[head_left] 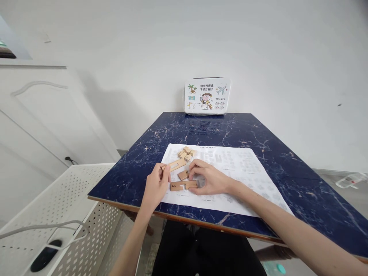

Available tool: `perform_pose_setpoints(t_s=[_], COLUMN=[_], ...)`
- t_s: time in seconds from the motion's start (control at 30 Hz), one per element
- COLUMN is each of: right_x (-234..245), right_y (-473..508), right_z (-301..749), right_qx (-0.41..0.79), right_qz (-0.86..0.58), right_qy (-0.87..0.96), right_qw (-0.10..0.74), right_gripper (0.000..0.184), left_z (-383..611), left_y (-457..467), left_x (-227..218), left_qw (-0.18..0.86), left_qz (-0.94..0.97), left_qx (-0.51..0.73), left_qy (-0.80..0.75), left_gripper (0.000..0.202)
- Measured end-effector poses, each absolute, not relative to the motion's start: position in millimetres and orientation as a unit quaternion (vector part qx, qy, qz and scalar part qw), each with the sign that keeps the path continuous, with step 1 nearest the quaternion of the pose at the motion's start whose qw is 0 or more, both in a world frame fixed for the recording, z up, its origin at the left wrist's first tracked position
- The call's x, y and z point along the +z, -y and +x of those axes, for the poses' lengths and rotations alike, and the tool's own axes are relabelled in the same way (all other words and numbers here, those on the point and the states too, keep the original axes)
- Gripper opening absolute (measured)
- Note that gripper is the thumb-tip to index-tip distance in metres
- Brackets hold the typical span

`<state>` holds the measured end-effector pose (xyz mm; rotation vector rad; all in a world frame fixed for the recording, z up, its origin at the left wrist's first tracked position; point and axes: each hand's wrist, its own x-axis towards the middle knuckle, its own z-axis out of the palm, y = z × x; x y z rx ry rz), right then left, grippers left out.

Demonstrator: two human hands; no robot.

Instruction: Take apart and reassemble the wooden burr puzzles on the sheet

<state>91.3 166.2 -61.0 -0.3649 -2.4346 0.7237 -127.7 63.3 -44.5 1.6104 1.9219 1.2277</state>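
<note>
My left hand (156, 184) pinches one end of a pale flat wooden piece (178, 163) with a long slot through it, held just over a printed sheet. My right hand (208, 178) is curled, its thumb and fingertips at the right end of a darker notched wooden piece (176, 186) with a black mark on its left end. Close to the right fingertips, between the two long pieces, lies a short wooden piece (182, 175). Beyond them, several small wooden blocks (186, 152) sit clustered on the sheet's far left part.
A large white sheet (244, 165) with faint printed figures covers the near middle of the dark blue marbled table (149, 149). Against the wall stands a white cartoon-printed case (207, 96). A white perforated stand (86, 180) with a cable is at left. A clear bottle (350, 180) lies at right.
</note>
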Motion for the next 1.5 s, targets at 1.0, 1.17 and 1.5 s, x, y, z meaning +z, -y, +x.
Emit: perform_pose_setpoints(t_s=[1.0, 1.17, 1.5], right_x=[-52.0, -53.4, -58.2], right_y=[-167.3, -165.8, -167.5], right_z=[88.2, 87.2, 82.4], right_qx=[0.405, 0.549, 0.65], right_qz=[-0.292, -0.282, -0.259], right_qy=[0.81, 0.733, 0.65], right_qw=[0.306, 0.286, 0.297], right_gripper=[0.046, 0.047, 0.044], left_z=[-126.6, -124.3, -123.6], left_y=[-59.4, -57.4, -56.0], left_x=[-42.0, -41.1, -41.1], left_qw=[0.235, 0.243, 0.236], left_qz=[0.562, 0.577, 0.59], left_qx=[0.485, 0.473, 0.449], left_qy=[-0.628, -0.62, -0.628], left_gripper=[0.031, 0.028, 0.026])
